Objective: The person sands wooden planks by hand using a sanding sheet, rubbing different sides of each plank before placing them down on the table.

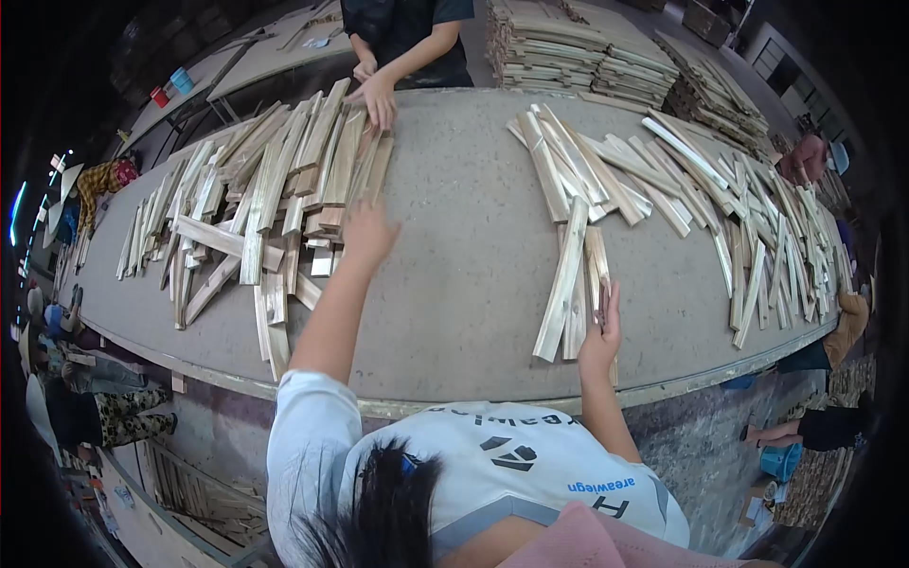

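Observation:
My left hand [370, 232] reaches over the grey table at the right edge of the left heap of wooden strips [270, 175]; its fingers are blurred, and whether it holds a strip cannot be made out. My right hand [602, 327] is upright beside a few strips [568, 284] lying lengthwise near the table's front, its fingers stretched out along their right side. Beyond those strips spreads the right heap of wooden strips [663, 175]. Across the table, a co-worker's hand [378, 97] rests at the far end of the left heap.
The table [454, 284] has its front edge close to my body. Stacks of wood [568, 52] stand behind it. A co-worker in dark clothes [417, 38] stands opposite. Other people are at both sides. A blue bucket [780, 461] sits on the floor at the right.

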`<action>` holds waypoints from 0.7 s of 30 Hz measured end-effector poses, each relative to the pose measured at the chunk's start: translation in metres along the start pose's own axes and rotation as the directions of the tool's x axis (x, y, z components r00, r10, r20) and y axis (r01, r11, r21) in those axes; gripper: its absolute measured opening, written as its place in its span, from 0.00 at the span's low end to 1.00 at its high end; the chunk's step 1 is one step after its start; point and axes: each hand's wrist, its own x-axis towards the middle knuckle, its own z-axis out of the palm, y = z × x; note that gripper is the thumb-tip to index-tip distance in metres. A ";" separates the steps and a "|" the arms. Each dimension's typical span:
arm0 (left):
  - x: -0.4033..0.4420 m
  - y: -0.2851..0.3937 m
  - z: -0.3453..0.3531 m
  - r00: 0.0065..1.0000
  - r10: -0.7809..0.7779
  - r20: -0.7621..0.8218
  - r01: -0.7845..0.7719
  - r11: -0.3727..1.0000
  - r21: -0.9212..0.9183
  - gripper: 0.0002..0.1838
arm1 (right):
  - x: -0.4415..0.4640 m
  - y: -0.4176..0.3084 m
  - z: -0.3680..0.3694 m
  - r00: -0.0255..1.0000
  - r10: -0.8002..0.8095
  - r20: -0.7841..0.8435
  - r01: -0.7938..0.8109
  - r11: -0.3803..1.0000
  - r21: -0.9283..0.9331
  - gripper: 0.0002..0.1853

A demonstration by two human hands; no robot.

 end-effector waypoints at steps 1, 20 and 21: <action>0.021 -0.015 -0.001 0.989 -0.068 -0.132 0.088 0.983 0.158 0.34 | 0.000 -0.002 -0.002 1.000 0.004 -0.024 -0.004 1.000 0.017 0.47; 0.005 -0.055 0.055 0.989 -0.120 -0.089 0.130 0.984 0.121 0.37 | -0.008 -0.003 -0.004 0.989 0.142 -0.043 -0.135 0.981 0.139 0.46; 0.008 -0.052 0.056 0.990 -0.125 -0.073 0.131 0.986 0.100 0.40 | -0.008 -0.003 -0.003 0.990 0.140 -0.036 -0.134 0.982 0.137 0.46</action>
